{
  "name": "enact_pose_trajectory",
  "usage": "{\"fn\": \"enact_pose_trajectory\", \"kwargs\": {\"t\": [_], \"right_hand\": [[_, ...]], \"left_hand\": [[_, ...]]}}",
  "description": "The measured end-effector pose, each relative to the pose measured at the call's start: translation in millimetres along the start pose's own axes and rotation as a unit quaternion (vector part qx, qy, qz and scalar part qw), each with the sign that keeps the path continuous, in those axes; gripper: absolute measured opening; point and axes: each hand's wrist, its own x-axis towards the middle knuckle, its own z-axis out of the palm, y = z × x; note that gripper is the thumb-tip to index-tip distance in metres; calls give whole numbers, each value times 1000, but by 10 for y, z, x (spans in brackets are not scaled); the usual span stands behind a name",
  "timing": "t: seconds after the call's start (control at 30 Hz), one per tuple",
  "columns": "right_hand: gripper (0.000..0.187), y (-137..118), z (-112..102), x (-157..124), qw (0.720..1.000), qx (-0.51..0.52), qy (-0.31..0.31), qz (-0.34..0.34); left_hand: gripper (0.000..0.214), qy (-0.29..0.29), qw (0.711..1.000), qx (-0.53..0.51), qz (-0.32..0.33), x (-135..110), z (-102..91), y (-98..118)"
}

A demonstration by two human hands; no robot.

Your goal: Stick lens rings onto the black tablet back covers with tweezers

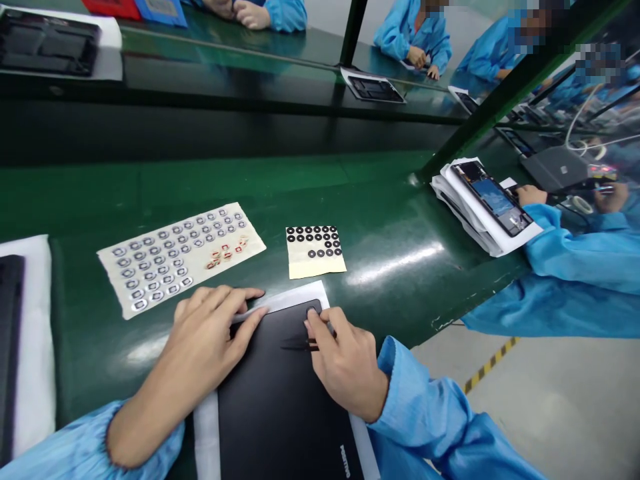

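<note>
A black tablet [280,413], marked "POSITIVO", lies back side up on a white foam-like sheet [206,433] in front of me. My left hand [205,340] grips its far edge, thumb on top and fingers over the rim. Black tweezers [295,344] are held in my right hand [345,363], their tips pointing left above the cover. The thumb and forefinger of that hand press at the round camera spot in the tablet's far right corner. Whatever is under those fingertips is mostly hidden.
Beyond the tablet lie a sheet of black ring stickers [300,268] and a larger sheet of clear-and-dark stickers [170,260]. An opened tablet [493,197] rests on stacked white sheets at right, beside a co-worker's sleeve [580,247]. A green post [480,127] rises there.
</note>
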Motion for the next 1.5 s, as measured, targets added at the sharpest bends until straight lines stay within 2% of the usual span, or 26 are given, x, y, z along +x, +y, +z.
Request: {"fn": "enact_pose_trajectory", "kwargs": {"t": [0.2, 0.33, 0.4, 0.47, 0.53, 0.6, 0.63, 0.7, 0.77, 0.83, 0.97, 1.1, 1.17, 1.27, 1.37, 1.43, 1.5], "right_hand": [[38, 32, 10, 61, 998, -27, -58, -24], [35, 114, -26, 184, 992, -60, -87, -74], [36, 248, -38, 225, 988, -17, -113, -104], [36, 417, -42, 232, 984, 73, -122, -107], [35, 568, -46, 225, 975, 199, -87, -46], [37, 656, -64, 237, 943, 322, -45, 67], [39, 672, -80, 258, 919, 371, -45, 123], [40, 657, -118, 323, 862, 454, -111, 196], [40, 606, -147, 399, 805, 516, -198, 215], [43, 548, -148, 460, 774, 546, -238, 215], [46, 465, -93, 506, 767, 556, -226, 225], [46, 450, -59, 494, 776, 548, -207, 232], [41, 463, -65, 485, 764, 563, -219, 225], [33, 478, -83, 472, 729, 611, -243, 192], [38, 470, -84, 449, 731, 617, -228, 182], [36, 466, -80, 424, 742, 607, -210, 190], [35, 471, -85, 394, 741, 609, -206, 192]], "left_hand": [[26, 0, 1000, -15, 18, -16, 0, 17], [23, -1, 1000, -14, 21, -35, 22, 12], [22, 1, 1000, -7, 27, -35, 46, 8], [22, 8, 999, -3, 36, -31, 68, 12], [22, 11, 999, -18, 48, -35, 78, 20], [20, 8, 998, -49, 49, -56, 74, 24], [19, 4, 997, -65, 43, -71, 70, 23], [16, -6, 996, -87, 23, -102, 66, 15], [16, -15, 996, -92, 8, -122, 74, 0], [17, -20, 996, -90, 2, -124, 93, -16], [18, -10, 995, -95, 1, -106, 123, -31], [17, -4, 995, -97, 3, -106, 102, -11], [17, -6, 996, -94, -2, -105, 89, 11], [19, -11, 996, -90, -11, -86, 83, 46], [23, -16, 995, -96, -15, -63, 47, 35], [26, -4, 992, -116, -50, -88, -23, -10], [39, 28, 973, -183, -135, -188, -118, -49]]}}
